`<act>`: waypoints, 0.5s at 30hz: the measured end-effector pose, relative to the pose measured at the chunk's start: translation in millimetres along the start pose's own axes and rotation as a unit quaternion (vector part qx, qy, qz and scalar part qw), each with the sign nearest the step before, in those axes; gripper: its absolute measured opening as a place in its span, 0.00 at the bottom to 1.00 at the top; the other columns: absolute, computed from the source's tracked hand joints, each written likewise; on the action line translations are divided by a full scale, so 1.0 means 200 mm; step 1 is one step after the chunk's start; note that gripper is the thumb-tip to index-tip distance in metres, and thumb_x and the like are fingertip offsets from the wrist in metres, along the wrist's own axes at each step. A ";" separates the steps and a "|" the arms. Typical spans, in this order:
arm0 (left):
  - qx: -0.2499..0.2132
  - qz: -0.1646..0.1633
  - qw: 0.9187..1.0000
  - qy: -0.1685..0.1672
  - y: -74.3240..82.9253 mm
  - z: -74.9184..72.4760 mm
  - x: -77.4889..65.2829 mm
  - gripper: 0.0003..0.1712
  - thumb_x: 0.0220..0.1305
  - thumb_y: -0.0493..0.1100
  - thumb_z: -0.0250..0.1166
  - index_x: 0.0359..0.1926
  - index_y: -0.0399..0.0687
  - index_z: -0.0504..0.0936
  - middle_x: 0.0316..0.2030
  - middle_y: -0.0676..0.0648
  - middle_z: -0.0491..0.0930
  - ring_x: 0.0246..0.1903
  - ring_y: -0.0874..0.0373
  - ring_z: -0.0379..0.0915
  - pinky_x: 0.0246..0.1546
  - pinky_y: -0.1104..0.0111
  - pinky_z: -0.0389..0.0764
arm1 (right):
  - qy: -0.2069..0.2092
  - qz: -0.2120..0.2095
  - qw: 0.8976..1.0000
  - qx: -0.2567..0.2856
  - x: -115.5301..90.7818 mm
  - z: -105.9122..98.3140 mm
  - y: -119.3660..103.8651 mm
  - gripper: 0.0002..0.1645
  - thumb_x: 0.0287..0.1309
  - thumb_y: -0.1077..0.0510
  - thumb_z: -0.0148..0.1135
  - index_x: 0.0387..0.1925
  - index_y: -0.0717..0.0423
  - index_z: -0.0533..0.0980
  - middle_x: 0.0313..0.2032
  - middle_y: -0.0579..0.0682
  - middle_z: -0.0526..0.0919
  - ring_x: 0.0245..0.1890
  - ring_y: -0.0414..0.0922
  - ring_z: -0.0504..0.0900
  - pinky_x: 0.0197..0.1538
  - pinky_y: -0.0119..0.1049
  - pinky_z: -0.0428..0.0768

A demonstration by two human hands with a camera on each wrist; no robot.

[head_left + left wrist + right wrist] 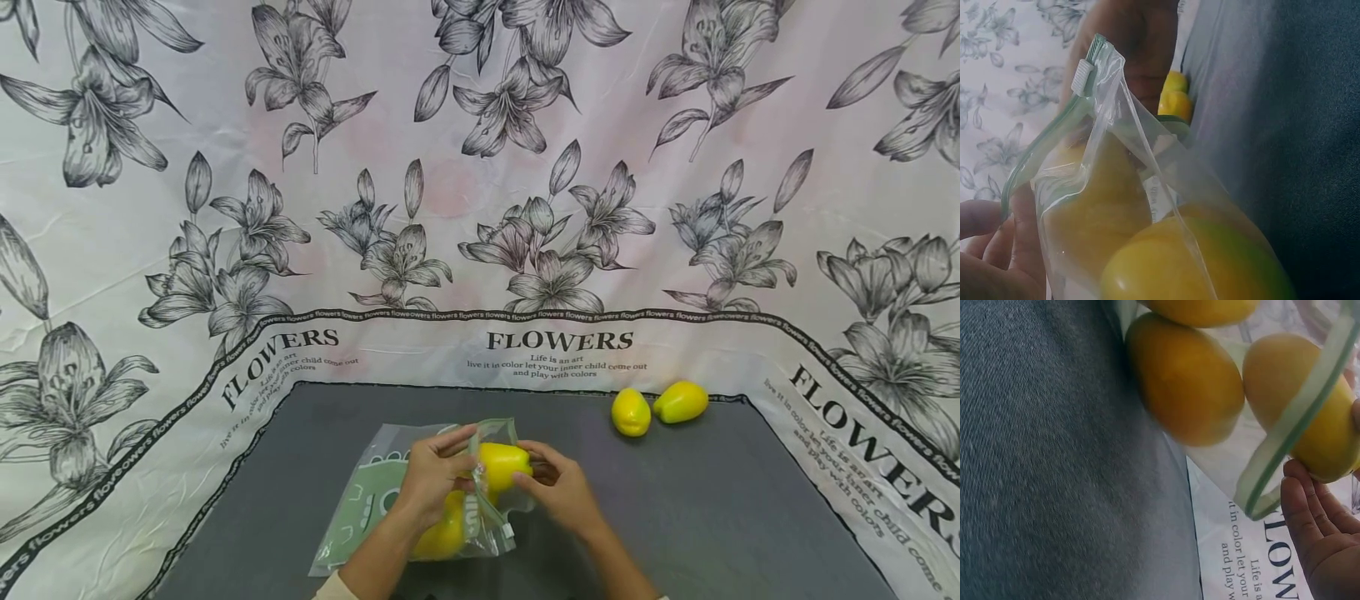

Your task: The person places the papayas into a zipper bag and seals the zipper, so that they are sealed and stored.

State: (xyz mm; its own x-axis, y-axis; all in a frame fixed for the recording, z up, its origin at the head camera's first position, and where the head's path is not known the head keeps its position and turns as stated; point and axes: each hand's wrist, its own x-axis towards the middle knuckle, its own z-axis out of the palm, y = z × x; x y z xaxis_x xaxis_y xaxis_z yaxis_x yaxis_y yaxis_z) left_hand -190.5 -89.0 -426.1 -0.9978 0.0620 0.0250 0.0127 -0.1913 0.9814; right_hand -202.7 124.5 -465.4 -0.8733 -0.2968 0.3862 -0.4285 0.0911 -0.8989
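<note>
A clear zip bag [491, 533] with a green print and green rim lies tilted in front of me. My left hand [431, 475] pinches its rim beside the mouth. My right hand [562, 492] holds a yellow mango [504, 465] at the mouth, fingers round its outer end. In the right wrist view this mango [1279, 375] is partly behind the green rim, and another mango [1188, 381] rests inside the bag. A white slider [1082, 78] sits on the rim in the left wrist view, above a mango with a greenish side [1197, 262] seen through the plastic.
Two more yellow mangoes, one upright [631, 412] and one on its side [681, 402], lie at the back right of the dark grey tabletop [675, 517]. A white flower-printed cloth [555, 283] stands behind and along both sides.
</note>
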 end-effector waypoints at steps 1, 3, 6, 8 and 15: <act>-0.001 0.001 1.000 -0.001 0.00 0.00 0.00 0.26 0.57 0.25 0.64 0.59 0.34 0.77 0.59 0.34 0.72 0.27 0.51 0.81 0.22 0.67 0.83 | -0.001 -0.005 1.000 0.000 0.00 0.01 -0.02 0.25 0.59 0.66 0.65 0.58 0.70 0.72 0.48 0.64 0.80 0.42 0.57 0.82 0.45 0.41 0.83; -0.001 0.001 1.000 -0.003 0.00 0.00 0.00 0.26 0.58 0.25 0.64 0.59 0.35 0.77 0.59 0.34 0.72 0.27 0.52 0.81 0.23 0.67 0.83 | -0.003 -0.019 1.000 -0.002 0.00 0.03 -0.05 0.25 0.59 0.68 0.65 0.57 0.73 0.72 0.47 0.67 0.79 0.41 0.59 0.82 0.44 0.41 0.83; 0.003 0.001 1.000 -0.007 -0.01 0.01 0.01 0.26 0.58 0.26 0.64 0.59 0.35 0.77 0.59 0.33 0.71 0.26 0.52 0.81 0.24 0.67 0.84 | 0.001 -0.012 1.000 -0.003 0.02 0.05 0.00 0.25 0.58 0.68 0.66 0.57 0.72 0.72 0.47 0.66 0.80 0.41 0.58 0.82 0.43 0.41 0.83; 0.006 0.001 1.000 -0.011 -0.01 0.01 0.01 0.26 0.59 0.27 0.64 0.60 0.36 0.77 0.60 0.33 0.71 0.27 0.53 0.81 0.25 0.66 0.84 | 0.002 -0.004 1.000 -0.004 0.03 0.07 0.04 0.26 0.57 0.67 0.66 0.57 0.70 0.73 0.47 0.65 0.80 0.41 0.58 0.83 0.43 0.41 0.83; 0.007 -0.003 1.000 -0.020 0.00 0.02 0.01 0.25 0.60 0.28 0.64 0.60 0.36 0.76 0.61 0.33 0.70 0.28 0.53 0.81 0.26 0.65 0.84 | -0.018 0.014 1.000 -0.003 0.04 0.11 0.10 0.27 0.58 0.62 0.67 0.59 0.63 0.74 0.47 0.61 0.81 0.41 0.56 0.83 0.42 0.42 0.84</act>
State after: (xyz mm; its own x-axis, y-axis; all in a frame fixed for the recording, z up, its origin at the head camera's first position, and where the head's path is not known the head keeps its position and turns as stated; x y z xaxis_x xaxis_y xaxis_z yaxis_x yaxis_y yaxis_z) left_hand -192.4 -85.8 -426.2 -0.9944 0.1024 0.0267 0.0083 -0.1765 0.9843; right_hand -213.0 103.5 -484.5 -0.8761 -0.3283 0.3530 -0.4054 0.1055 -0.9080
